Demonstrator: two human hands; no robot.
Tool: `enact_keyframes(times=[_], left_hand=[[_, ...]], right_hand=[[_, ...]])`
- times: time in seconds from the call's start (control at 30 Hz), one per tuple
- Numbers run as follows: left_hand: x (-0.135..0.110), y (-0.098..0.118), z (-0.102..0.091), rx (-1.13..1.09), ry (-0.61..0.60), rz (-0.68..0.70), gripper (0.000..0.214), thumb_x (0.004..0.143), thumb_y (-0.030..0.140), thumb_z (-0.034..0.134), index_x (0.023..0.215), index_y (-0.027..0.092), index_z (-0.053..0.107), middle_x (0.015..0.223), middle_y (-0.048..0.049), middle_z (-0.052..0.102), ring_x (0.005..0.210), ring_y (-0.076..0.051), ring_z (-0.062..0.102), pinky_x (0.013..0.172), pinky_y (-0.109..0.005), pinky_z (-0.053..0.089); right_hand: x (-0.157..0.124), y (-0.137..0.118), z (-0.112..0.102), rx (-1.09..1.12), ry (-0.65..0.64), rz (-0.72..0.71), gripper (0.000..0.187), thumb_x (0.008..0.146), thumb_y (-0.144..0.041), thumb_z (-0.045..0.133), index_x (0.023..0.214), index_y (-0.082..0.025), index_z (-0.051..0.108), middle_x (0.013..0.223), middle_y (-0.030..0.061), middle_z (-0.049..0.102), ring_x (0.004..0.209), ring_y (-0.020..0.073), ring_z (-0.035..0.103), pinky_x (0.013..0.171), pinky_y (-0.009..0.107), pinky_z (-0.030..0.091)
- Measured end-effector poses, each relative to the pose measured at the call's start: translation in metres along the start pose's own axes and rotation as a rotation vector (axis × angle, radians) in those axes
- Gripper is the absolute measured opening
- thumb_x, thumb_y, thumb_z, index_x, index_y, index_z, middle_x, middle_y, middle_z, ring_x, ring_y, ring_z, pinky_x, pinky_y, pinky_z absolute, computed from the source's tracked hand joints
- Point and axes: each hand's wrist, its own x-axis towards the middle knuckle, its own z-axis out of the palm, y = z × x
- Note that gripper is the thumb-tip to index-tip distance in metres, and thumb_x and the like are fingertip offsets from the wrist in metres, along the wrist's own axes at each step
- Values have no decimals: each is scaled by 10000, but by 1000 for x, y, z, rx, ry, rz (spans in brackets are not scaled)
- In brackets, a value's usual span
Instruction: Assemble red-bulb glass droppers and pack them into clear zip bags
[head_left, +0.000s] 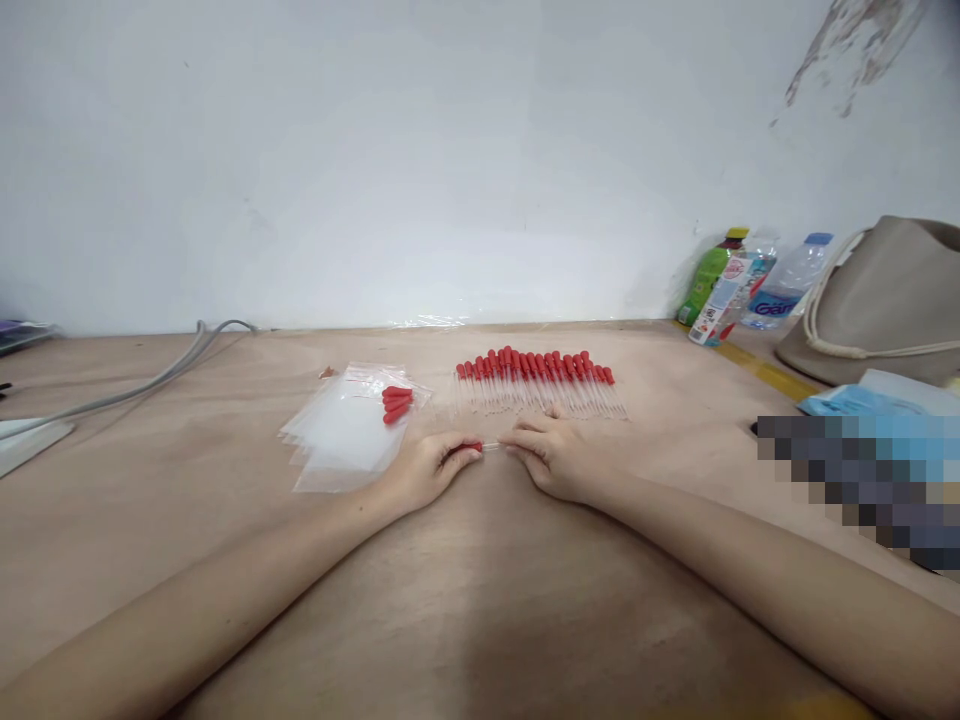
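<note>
Between my fingertips, low over the table, lies one dropper. My left hand pinches its red rubber bulb. The clear thin tube runs across to my right hand, whose fingers are closed on its other end. Just beyond my right hand is a row of droppers with red bulbs pointing away from me and clear tubes toward me. Several loose red bulbs rest on a fanned stack of clear plastic bags beside my left hand.
A grey cable crosses the table's left side. Along the right stand a green bottle, a carton, a clear bottle and a beige bag. A blue face mask lies nearer, beside a pixelated area. Behind everything is a white wall.
</note>
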Motion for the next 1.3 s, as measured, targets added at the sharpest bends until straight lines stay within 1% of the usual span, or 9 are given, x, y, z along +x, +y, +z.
enact_keyframes(times=[0.13,0.23,0.37,0.47,0.6,0.77,0.93,1.1,1.3], left_hand=[[0,1,0,32,7,35,202,840,271,485,948,183,631,887,-11,680,804,-145,619,745,-254,488],[-1,0,-1,-13,31,31,209,824,284,510,958,185,636,883,-13,685,789,-149,629,741,-261,501],[-1,-4,-2,-144,88,-37,370,792,326,552,1131,177,553,955,-33,677,840,-166,637,785,-293,510],[-1,-6,-3,-181,104,-55,445,770,342,578,1178,176,516,957,-40,678,863,-180,636,812,-325,505],[-2,-5,-2,-226,73,-55,481,765,334,586,1209,180,488,940,-31,684,869,-175,636,828,-321,501],[-4,-6,1,-269,20,-31,488,774,318,576,1226,172,468,906,-16,688,849,-154,635,825,-298,500],[-5,-6,2,-244,-4,1,476,785,279,559,1234,158,458,871,-17,680,782,-139,624,759,-280,513],[-5,-5,1,-207,-35,28,478,795,276,539,1251,177,437,853,-12,673,742,-129,611,700,-261,514],[-4,-6,2,-186,4,27,472,800,300,532,1248,188,433,905,-22,672,814,-143,621,755,-277,508]], right_hand=[[0,0,3,-18,-26,8,226,871,-204,393,878,-172,617,761,35,595,675,124,500,698,308,274],[0,0,3,50,-58,14,227,876,-207,376,891,-164,598,776,45,588,713,136,511,704,303,317],[-2,0,-2,200,-30,79,174,846,-229,438,948,-163,562,849,60,585,749,139,530,655,261,392],[-2,-2,-6,236,3,119,112,829,-223,466,864,-179,562,795,37,585,707,127,532,617,241,403],[-2,-2,-5,234,45,75,113,831,-198,453,810,-181,563,747,27,583,705,129,524,645,250,400],[-1,0,1,218,43,30,127,832,-193,450,775,-170,562,723,29,582,684,133,507,660,271,372],[0,-4,3,136,-20,17,182,849,-204,412,725,-167,541,674,19,589,628,126,501,658,290,336],[2,-7,3,100,-97,23,232,864,-220,385,671,-175,506,641,5,585,594,118,497,684,306,325],[4,-6,3,122,-133,58,275,883,-248,355,677,-179,523,655,6,580,613,121,496,686,303,339]])
